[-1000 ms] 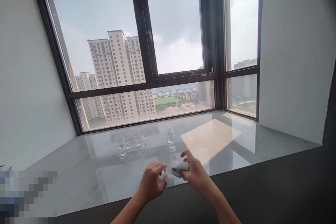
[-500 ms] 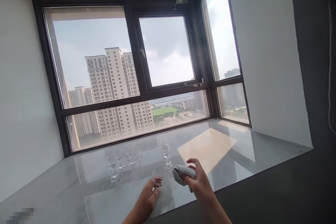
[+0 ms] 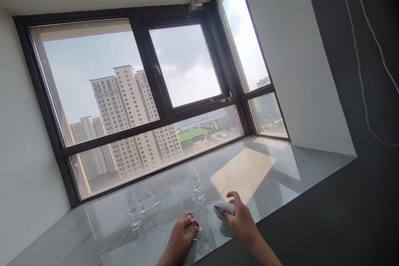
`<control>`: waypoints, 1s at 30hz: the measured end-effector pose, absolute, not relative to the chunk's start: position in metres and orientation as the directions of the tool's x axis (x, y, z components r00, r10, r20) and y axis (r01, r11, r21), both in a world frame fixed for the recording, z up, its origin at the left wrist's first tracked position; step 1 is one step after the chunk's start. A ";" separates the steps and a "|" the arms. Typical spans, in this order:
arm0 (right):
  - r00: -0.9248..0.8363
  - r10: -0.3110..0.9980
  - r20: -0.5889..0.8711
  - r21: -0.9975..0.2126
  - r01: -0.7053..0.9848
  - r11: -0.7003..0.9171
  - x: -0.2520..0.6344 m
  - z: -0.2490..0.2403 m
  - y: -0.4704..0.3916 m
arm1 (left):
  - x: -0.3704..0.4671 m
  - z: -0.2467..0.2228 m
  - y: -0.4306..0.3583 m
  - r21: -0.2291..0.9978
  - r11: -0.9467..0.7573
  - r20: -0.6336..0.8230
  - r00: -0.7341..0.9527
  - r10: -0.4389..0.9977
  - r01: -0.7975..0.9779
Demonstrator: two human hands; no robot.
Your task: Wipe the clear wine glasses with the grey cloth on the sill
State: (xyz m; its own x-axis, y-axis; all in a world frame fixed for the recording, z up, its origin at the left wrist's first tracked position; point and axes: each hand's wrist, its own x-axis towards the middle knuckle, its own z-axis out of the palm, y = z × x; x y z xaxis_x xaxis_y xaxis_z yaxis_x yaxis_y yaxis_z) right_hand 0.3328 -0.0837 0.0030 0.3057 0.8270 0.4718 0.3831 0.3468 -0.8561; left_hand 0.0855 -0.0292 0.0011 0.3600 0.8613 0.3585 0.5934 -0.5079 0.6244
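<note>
Marble sill [image 3: 249, 166] (glossy), dark-framed window [image 3: 140, 104], white walls [image 3: 293, 62]

Landmark: the stemmed glass [image 3: 190, 212] standing on the marble sill [image 3: 280, 166]. Right of it the sill lies bare to the white wall [image 3: 299, 70] — broad room for a hand. Just behind it stand two more glasses [image 3: 195, 185], close together. Behind and to its left, three glasses [image 3: 140, 208] form a loose cluster — narrow gaps between them. Beyond all of them the window [image 3: 124, 108] bars the way.

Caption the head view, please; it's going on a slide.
Left hand holds a stemmed glass on the marble sill; right hand grips a grey cloth.
</note>
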 end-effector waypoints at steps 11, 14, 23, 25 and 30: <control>0.304 0.837 0.455 -0.855 0.413 0.315 0.332 -0.005 -0.081 | 0.123 0.002 0.010 0.448 -0.496 0.359 0.358 0.862 0.744; 0.280 0.837 0.470 -0.847 0.408 0.340 0.331 0.003 -0.087 | 0.110 -0.003 0.010 0.554 -0.504 0.430 0.291 0.855 0.663; 0.139 0.843 0.519 -0.805 0.411 0.428 0.303 0.024 -0.100 | -0.052 0.025 0.005 0.314 -0.404 0.926 -0.183 0.331 0.859; 0.072 0.850 0.523 -0.778 0.449 0.440 0.292 0.020 -0.099 | -0.080 0.026 0.014 0.342 -0.380 0.915 -0.213 0.343 0.859; 0.006 0.826 0.564 -0.687 0.559 0.465 0.267 0.006 -0.091 | -0.102 0.013 0.042 0.737 -0.318 0.613 -0.393 0.685 0.596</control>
